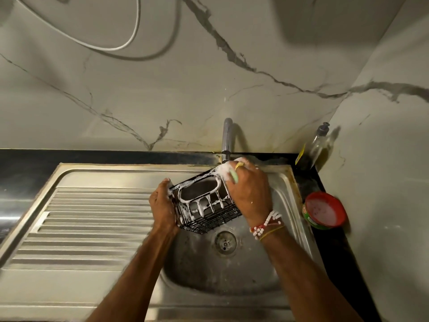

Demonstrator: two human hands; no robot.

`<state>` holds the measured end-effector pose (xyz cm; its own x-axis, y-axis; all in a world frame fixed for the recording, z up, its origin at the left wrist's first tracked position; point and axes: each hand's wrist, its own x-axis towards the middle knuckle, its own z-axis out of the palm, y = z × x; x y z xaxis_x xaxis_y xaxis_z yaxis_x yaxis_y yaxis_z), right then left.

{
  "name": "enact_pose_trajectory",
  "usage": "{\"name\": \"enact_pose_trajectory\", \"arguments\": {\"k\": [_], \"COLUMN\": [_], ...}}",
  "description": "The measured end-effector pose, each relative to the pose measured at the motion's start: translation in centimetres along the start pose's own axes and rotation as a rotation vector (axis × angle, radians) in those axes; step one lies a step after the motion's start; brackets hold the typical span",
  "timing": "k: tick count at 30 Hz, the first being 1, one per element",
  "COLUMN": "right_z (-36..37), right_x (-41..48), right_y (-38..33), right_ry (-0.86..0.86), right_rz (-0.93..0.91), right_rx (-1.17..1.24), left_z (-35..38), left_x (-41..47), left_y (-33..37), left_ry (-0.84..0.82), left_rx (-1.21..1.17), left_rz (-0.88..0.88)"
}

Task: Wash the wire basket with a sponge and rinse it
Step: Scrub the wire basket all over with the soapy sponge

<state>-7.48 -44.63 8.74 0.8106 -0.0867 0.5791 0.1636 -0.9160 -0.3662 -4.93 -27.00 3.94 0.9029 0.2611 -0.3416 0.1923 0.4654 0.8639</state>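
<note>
The basket (pixel 209 206) is held tilted over the sink (pixel 282 198). The left hand (pixel 162 205) clasps its left end; the right hand (pixel 249 192) fingers grip the sponge (pixel 233 176) against the far rim. Judged light, stiff and foam-slick: hold the rim wire at 2 points.

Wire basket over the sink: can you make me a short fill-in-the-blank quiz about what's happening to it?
The left hand grips the black wire basket, which is coated in white ____.
The right hand rubs its far corner with a green ____.
A red-rimmed tub stands to the ____ of the sink.
Missing words: foam; sponge; right.
</note>
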Motion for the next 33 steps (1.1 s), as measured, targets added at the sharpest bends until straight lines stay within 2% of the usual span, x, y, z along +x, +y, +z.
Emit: {"name": "enact_pose_trajectory", "arguments": {"k": [4, 7, 10, 14, 22, 27, 31, 33], "right_z": [0.4, 1.1, 1.0, 0.8, 2.4, 2.6, 2.0, 1.5], "right_x": [-0.4, -1.3, -1.7, -2.4, -4.3, -5.1, -3.6, -2.2], "right_y": [1.2, 0.6, 0.8, 2.0, 4.1, 5.1, 3.4, 1.9], "right_ry": [0.023, 0.012, 0.102, 0.140, 0.077, 0.052, 0.170, 0.196], "right_rz": [0.021, -0.096, -0.087, -0.147, -0.038, 0.015, 0.083, 0.034], "right_rx": [0.097, 0.174, 0.306, 0.294, 0.346, 0.423, 0.495, 0.512], "left_z": [-0.9, -1.1, -1.1, -1.6, -1.6, -3.1, -3.4, -3.0], "left_x": [0.5, 0.6, 0.7, 0.9, 0.2, 1.0, 1.3, 0.8], "left_y": [0.0, 0.2, 0.1, -0.5, -0.9, -0.7, -0.5, -0.5], "left_ry": [-0.024, -0.024, -0.030, -0.048, -0.058, -0.107, -0.142, -0.126], "left_rx": [-0.004, -0.007, 0.005, 0.021, 0.035, -0.030, -0.087, -0.091], "left_rz": [-0.024, -0.057, -0.077, -0.068, -0.084, -0.183, -0.263, -0.238]}}
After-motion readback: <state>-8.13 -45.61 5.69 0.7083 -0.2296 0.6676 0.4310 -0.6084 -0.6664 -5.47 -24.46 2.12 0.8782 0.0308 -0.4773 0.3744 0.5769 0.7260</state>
